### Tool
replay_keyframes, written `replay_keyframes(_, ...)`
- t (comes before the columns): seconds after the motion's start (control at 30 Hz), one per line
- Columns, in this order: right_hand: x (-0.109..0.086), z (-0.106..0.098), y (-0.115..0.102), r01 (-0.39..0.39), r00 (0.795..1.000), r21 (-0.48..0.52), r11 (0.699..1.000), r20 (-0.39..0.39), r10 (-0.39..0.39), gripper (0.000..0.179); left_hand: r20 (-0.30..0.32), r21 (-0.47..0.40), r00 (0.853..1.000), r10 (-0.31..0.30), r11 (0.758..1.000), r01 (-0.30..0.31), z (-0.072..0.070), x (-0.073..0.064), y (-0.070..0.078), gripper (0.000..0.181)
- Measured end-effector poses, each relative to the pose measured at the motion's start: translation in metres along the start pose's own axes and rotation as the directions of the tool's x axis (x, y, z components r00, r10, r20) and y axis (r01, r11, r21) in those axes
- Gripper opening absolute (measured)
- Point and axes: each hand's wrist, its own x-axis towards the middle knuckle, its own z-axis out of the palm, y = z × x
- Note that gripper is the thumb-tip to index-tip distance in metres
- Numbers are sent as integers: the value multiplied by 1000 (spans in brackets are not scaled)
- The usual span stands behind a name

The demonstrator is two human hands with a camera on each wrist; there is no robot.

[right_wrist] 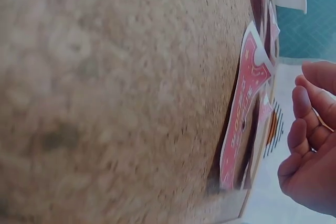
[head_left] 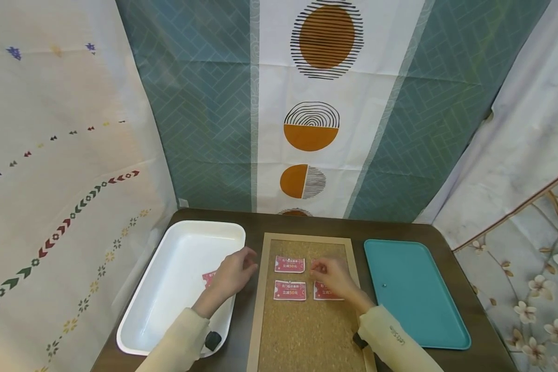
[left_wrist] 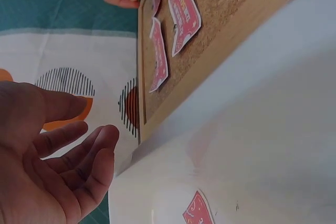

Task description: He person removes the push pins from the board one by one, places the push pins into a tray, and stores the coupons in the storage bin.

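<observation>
My left hand (head_left: 234, 271) hovers over the right rim of the white tray (head_left: 179, 258), fingers loosely bent and nothing between them. A red coupon (head_left: 208, 278) lies in that tray, partly hidden by the hand. Above the upper right of the framed cork board (head_left: 302, 336) is my right hand (head_left: 333, 276), fingers bent, thumb near the index finger; I see nothing in it. Red coupons sit on the board in two rows: an upper left one (head_left: 290, 265), a lower left one (head_left: 290, 290), a lower right one (right_wrist: 244, 108), and an upper right one mostly covered by the hand.
To the board's right lies a teal tray (head_left: 418, 305) with a tiny shiny piece (head_left: 384, 285) on it. Everything stands on a dark brown table (head_left: 353, 228). Patterned cloths (head_left: 204, 129) hang behind and at both sides.
</observation>
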Motion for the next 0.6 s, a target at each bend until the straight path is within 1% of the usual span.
replay_keyframes(0.07,1,1,-4,-14,1000,-3,1000,7,14,7,4,-6,1000,4,1000,-3,1,1,2,27)
replay_keyframes(0.17,2,4,-8,-35,999,19,999,41,34,6,22,-18,1000,12,1000,-12,4,3,6,26)
replay_keyframes(0.23,3,6,-8,-45,997,34,998,61,43,6,38,-24,999,12,1000,-11,7,4,9,27)
replay_keyframes(0.33,3,9,-9,-51,996,53,997,75,47,5,55,-31,998,27,999,-25,13,6,13,29)
replay_keyframes(0.47,1,14,-10,-11,996,60,998,88,6,5,68,-19,997,42,999,-41,19,6,15,27)
replay_keyframes(0.6,1,19,-14,37,994,67,997,104,-44,4,108,-9,993,41,999,-41,25,5,15,28)
